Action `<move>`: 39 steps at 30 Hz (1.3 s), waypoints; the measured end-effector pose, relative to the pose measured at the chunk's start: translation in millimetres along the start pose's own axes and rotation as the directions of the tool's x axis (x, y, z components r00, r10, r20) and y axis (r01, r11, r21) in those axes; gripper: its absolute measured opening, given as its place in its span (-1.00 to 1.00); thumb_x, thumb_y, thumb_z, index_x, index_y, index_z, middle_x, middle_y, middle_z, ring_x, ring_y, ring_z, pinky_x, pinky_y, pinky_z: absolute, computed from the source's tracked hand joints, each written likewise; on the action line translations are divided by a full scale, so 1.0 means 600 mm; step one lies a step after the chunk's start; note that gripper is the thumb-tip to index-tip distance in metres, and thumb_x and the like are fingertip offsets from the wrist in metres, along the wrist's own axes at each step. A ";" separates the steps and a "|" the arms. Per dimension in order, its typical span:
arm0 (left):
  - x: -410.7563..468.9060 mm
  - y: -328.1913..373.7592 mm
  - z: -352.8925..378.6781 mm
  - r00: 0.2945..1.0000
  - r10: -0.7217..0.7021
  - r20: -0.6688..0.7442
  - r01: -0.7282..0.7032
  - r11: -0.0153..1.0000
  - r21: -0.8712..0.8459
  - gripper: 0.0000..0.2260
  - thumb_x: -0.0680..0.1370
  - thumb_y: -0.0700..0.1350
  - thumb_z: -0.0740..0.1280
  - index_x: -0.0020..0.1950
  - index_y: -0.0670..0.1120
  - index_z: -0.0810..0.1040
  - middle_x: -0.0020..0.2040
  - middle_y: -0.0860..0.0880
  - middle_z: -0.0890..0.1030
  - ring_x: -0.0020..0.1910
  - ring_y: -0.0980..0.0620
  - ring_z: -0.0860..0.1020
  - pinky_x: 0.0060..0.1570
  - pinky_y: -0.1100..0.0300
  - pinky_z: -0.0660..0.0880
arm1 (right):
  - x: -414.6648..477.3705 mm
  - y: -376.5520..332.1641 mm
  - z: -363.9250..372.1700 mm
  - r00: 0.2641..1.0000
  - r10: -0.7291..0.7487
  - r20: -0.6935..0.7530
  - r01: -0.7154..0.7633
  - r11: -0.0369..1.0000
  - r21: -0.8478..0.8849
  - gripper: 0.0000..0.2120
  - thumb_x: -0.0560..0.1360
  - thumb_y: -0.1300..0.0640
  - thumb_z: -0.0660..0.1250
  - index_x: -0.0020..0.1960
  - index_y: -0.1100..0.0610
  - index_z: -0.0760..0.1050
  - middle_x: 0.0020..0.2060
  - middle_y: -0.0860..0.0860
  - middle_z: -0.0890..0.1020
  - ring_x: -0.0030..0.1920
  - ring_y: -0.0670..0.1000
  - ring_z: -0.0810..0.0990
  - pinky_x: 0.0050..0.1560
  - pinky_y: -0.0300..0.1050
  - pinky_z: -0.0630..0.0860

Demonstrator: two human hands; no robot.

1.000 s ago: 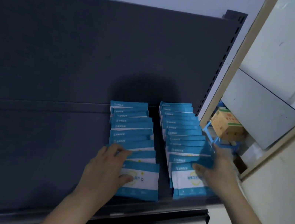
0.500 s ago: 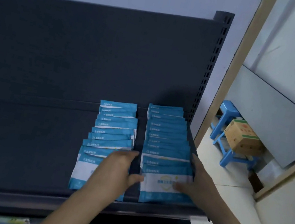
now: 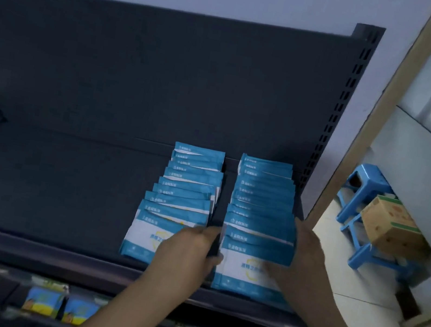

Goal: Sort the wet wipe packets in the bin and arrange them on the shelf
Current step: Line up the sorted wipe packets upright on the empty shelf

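Note:
Two rows of overlapping blue-and-white wet wipe packets lie on the dark shelf (image 3: 60, 194), running from the back panel to the front lip. My left hand (image 3: 188, 250) rests on the front packet of the left row (image 3: 187, 187), its thumb reaching across the gap to the right row (image 3: 263, 197). My right hand (image 3: 305, 252) lies against the right edge of the right row, fingers stretched along the packets' side and thumb on the front packet. No bin is in view.
The shelf's perforated upright (image 3: 337, 112) stands just right of the right row. Left of the rows the shelf surface is bare. A lower shelf holds yellow-and-blue packs (image 3: 42, 303). Blue stools (image 3: 361, 187) and a cardboard box (image 3: 389, 224) sit beyond the door frame.
My left hand has slid from the left row's front packet toward the gap between the rows. My right hand stays at the right row's edge. The view has shifted.

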State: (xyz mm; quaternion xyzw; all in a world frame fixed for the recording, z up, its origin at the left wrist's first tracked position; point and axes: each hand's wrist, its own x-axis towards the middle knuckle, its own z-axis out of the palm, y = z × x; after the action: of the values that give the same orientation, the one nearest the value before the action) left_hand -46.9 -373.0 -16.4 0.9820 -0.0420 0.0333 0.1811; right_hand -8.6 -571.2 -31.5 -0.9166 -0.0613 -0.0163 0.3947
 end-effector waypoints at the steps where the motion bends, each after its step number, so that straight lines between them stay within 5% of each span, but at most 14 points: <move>1: -0.011 -0.014 -0.008 0.999 0.006 -0.049 -0.004 0.999 0.042 -0.53 0.58 0.06 0.26 0.48 0.11 0.25 0.35 0.09 0.45 0.32 0.08 0.39 0.15 0.17 0.46 | -0.003 -0.027 0.003 0.998 -0.056 -0.018 0.055 0.998 -0.039 -0.29 0.39 0.09 0.44 0.45 0.02 0.20 0.36 -0.06 0.31 0.38 0.01 0.28 0.40 -0.18 0.17; 3: -0.038 -0.053 -0.032 0.985 0.031 -0.170 -0.009 0.992 0.124 -0.63 0.55 0.01 0.32 0.35 0.07 0.45 0.25 0.12 0.52 0.22 0.05 0.49 -0.03 0.13 0.54 | -0.002 -0.077 0.023 0.981 -0.195 0.006 0.194 0.978 -0.073 -0.38 0.50 0.09 0.35 0.47 0.01 0.15 0.40 -0.08 0.24 0.42 -0.06 0.16 0.32 -0.34 0.03; 5: -0.071 -0.112 -0.054 0.961 0.034 -0.275 0.025 0.978 0.208 -0.82 0.42 -0.10 0.40 0.02 -0.02 0.63 -0.07 0.03 0.61 -0.13 -0.04 0.61 -0.41 0.13 0.54 | -0.005 -0.136 0.062 0.947 -0.309 0.091 0.315 0.946 -0.071 -0.48 0.55 0.06 0.28 0.45 -0.04 0.19 0.38 -0.11 0.26 0.42 -0.10 0.15 0.29 -0.38 0.03; 8: -0.146 -0.219 -0.093 0.931 -0.093 -0.352 0.208 0.929 0.305 -0.88 0.34 -0.17 0.38 -0.14 -0.08 0.62 -0.26 -0.04 0.51 -0.32 -0.09 0.54 -0.58 0.12 0.45 | -0.015 -0.217 0.150 0.883 -0.424 0.199 0.444 0.894 -0.066 -0.58 0.55 0.09 0.27 0.39 -0.01 0.31 0.32 -0.11 0.35 0.39 -0.08 0.22 0.25 -0.39 0.07; 11: -0.248 -0.332 -0.137 0.878 -0.221 -0.424 0.381 0.859 0.342 -0.83 0.31 -0.20 0.46 -0.12 -0.08 0.61 -0.24 -0.05 0.51 -0.29 -0.14 0.55 -0.55 0.08 0.44 | -0.041 -0.306 0.243 0.814 -0.512 0.274 0.540 0.841 -0.036 -0.63 0.53 0.12 0.30 0.33 0.00 0.40 0.21 -0.12 0.41 0.29 -0.12 0.31 0.19 -0.40 0.12; 14: -0.375 -0.440 -0.188 0.802 -0.339 -0.491 0.531 0.781 0.328 -0.86 0.37 -0.06 0.27 -0.17 -0.05 0.58 -0.25 -0.03 0.51 -0.28 -0.10 0.55 -0.52 0.09 0.44 | -0.085 -0.407 0.345 0.740 -0.588 0.326 0.619 0.785 0.011 -0.66 0.50 0.15 0.33 0.26 0.00 0.47 0.09 -0.20 0.44 0.17 -0.18 0.37 0.12 -0.42 0.17; 17: -0.515 -0.540 -0.239 0.710 -0.439 -0.550 0.657 0.695 0.293 -0.73 0.40 0.03 0.16 -0.12 -0.03 0.61 -0.23 0.00 0.53 -0.28 -0.08 0.56 -0.51 0.10 0.46 | -0.144 -0.516 0.460 0.646 -0.637 0.420 0.680 0.731 0.062 -0.68 0.43 0.22 0.40 0.18 0.09 0.54 0.06 -0.06 0.57 0.14 0.00 0.51 0.10 -0.37 0.25; 23: -0.784 -0.681 -0.345 0.503 -0.628 -0.594 0.851 0.482 0.211 -0.76 0.40 -0.05 0.48 0.03 -0.03 0.62 -0.13 -0.02 0.60 -0.22 -0.07 0.59 -0.43 0.10 0.53 | -0.286 -0.744 0.665 0.424 -0.731 0.535 0.766 0.604 0.218 -0.67 0.42 0.27 0.39 0.19 0.15 0.54 0.09 0.06 0.57 0.14 0.07 0.52 0.12 -0.24 0.32; 30: -0.991 -0.789 -0.416 0.293 -0.721 -0.627 0.955 0.249 0.161 -0.62 0.29 -0.17 0.55 0.07 -0.09 0.60 -0.07 -0.08 0.63 -0.20 -0.13 0.58 -0.41 0.04 0.52 | -0.405 -0.946 0.858 0.123 -0.787 0.604 0.812 0.430 0.395 -0.58 0.53 0.11 0.31 0.37 0.04 0.36 0.27 -0.04 0.43 0.29 -0.04 0.37 0.20 -0.32 0.23; 39: -1.053 -1.010 -0.452 0.124 -0.758 -0.640 0.992 0.095 0.079 -0.74 0.38 -0.09 0.47 0.05 -0.07 0.64 -0.04 -0.04 0.63 -0.12 -0.11 0.60 -0.33 0.04 0.54 | -0.420 -1.139 1.122 -0.089 -0.760 0.644 0.779 0.350 0.520 -0.56 0.53 0.04 0.30 0.39 0.01 0.33 0.28 -0.07 0.43 0.26 -0.06 0.41 0.20 -0.25 0.33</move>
State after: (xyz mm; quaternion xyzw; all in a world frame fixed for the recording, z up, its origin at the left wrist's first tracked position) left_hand -631.3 332.6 -28.5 0.7565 0.6306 0.1453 -0.0948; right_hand -356.8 357.6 -21.6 -0.5952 -0.7488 0.1928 0.2188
